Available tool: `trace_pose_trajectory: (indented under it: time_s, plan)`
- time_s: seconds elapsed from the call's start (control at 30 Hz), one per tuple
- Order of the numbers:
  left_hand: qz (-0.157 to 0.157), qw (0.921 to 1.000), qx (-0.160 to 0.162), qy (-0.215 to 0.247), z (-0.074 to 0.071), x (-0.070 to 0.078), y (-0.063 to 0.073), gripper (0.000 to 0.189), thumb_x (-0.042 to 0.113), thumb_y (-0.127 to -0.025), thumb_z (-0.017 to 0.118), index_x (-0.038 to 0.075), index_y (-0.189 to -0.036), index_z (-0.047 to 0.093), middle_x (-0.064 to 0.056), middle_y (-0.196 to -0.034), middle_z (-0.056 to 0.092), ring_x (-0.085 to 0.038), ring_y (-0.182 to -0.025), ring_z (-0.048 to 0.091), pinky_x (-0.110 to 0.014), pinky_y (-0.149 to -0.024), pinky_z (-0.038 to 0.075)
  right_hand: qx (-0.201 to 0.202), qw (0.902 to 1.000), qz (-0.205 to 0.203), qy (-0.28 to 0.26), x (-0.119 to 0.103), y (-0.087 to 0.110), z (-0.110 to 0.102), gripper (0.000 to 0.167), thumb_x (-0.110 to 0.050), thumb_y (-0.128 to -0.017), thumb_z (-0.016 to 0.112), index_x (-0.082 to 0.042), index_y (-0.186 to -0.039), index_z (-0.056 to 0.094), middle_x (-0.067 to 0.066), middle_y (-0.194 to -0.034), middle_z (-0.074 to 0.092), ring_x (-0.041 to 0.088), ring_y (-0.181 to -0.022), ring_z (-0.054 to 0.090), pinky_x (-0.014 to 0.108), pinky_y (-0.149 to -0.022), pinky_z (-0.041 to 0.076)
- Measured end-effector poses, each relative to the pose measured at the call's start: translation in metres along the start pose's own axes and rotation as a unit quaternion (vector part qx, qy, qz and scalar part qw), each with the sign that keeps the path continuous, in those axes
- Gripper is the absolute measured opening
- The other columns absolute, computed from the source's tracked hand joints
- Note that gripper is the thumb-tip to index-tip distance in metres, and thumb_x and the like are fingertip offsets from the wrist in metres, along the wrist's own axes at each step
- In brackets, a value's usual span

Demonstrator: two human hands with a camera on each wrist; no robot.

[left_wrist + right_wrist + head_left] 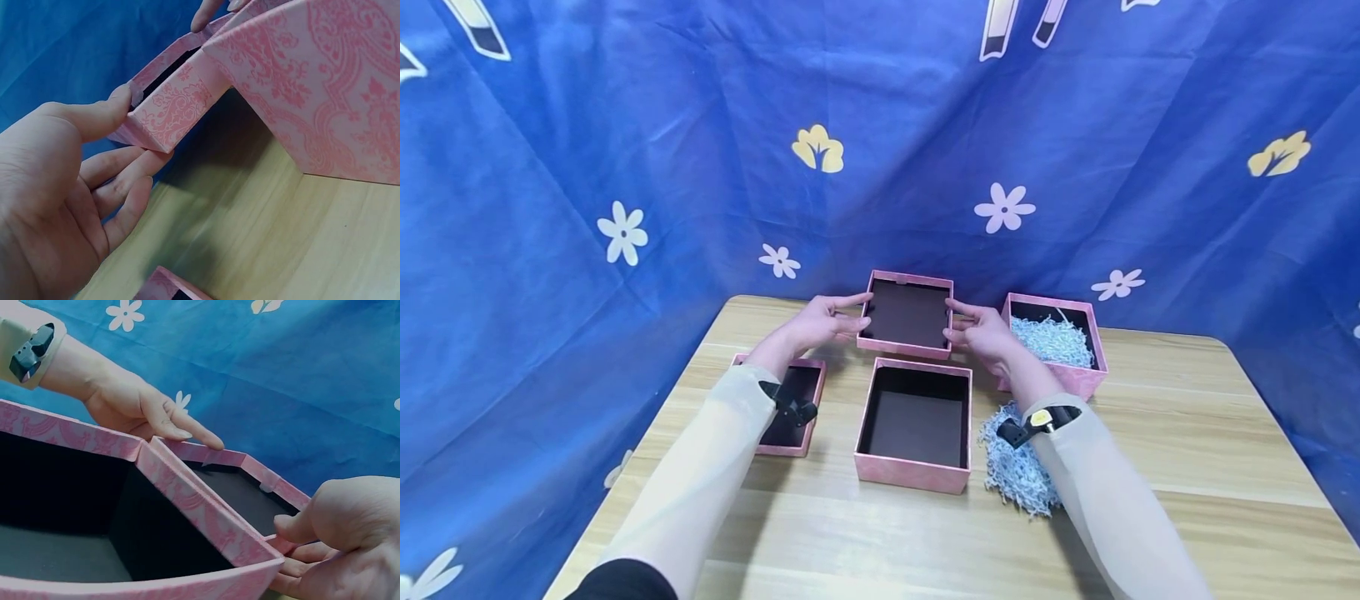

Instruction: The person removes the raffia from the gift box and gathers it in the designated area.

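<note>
A shallow pink box lid with a dark inside is held up between both hands, behind a deeper pink box. My left hand grips the lid's left side, thumb on the rim and fingers underneath, as the left wrist view shows. On the opposite side my right hand pinches the edge, its thumb over the rim and the other fingers below. The deeper box stands on the table with its dark inside bare. Pink patterned paper covers both pieces.
Another shallow pink lid lies at the left, partly under the left forearm. At the right, a pink box holds blue shredded paper. A loose heap of blue shreds lies by the right forearm. A blue curtain hangs behind the wooden table.
</note>
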State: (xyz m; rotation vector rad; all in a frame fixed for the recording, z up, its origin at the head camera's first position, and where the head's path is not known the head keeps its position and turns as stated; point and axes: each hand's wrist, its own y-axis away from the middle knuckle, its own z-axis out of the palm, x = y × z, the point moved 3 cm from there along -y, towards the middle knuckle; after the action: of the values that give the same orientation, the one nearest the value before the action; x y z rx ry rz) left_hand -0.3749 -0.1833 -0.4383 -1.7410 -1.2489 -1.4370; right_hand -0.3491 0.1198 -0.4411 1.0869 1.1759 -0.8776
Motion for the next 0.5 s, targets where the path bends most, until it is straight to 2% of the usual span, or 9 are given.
trace_pose_trajectory:
  time_s: [0.13,0.27,0.4,0.5]
  plan:
    - [-0.001,0.9999,-0.003,-0.011,0.002,-0.005,0.001,0.064,0.018,-0.102,0.074,0.019,-0.161,0.049,-0.016,-0.147,0.061,-0.029,-0.123,0.068,-0.047,-0.109,0.049,0.010,0.9997,0.018,-0.009,0.007,0.000,0.002,0.071,0.012,-0.100,0.062,-0.011,-0.164,0.041,0.031,-0.160,0.038,0.036,-0.146,0.044,0.044,-0.114,0.043]
    - [-0.008,0.9998,-0.010,-0.012,0.005,-0.011,0.001,0.065,0.015,-0.103,0.072,0.015,-0.162,0.046,-0.020,-0.139,0.066,-0.032,-0.122,0.068,-0.049,-0.103,0.053,0.020,0.9993,0.031,0.000,0.012,0.000,0.004,0.070,0.010,-0.101,0.063,-0.012,-0.163,0.042,0.033,-0.158,0.040,0.035,-0.145,0.045,0.039,-0.110,0.047]
    - [-0.021,0.9995,-0.019,-0.013,0.010,-0.015,0.001,0.065,0.014,-0.103,0.071,0.012,-0.163,0.044,-0.023,-0.135,0.067,-0.032,-0.118,0.070,-0.048,-0.095,0.058,0.023,0.9989,0.036,0.018,0.016,-0.002,0.004,0.069,0.010,-0.101,0.063,-0.011,-0.163,0.043,0.031,-0.158,0.041,0.033,-0.140,0.048,0.030,-0.100,0.053]
    - [-0.027,0.9993,-0.023,-0.014,0.012,-0.017,0.001,0.064,0.012,-0.104,0.071,0.010,-0.162,0.044,-0.024,-0.130,0.069,-0.024,-0.103,0.073,-0.043,-0.085,0.060,0.029,0.9983,0.040,0.031,0.019,-0.003,0.004,0.069,0.011,-0.099,0.064,-0.008,-0.162,0.043,0.030,-0.155,0.045,0.029,-0.131,0.053,0.023,-0.087,0.056]
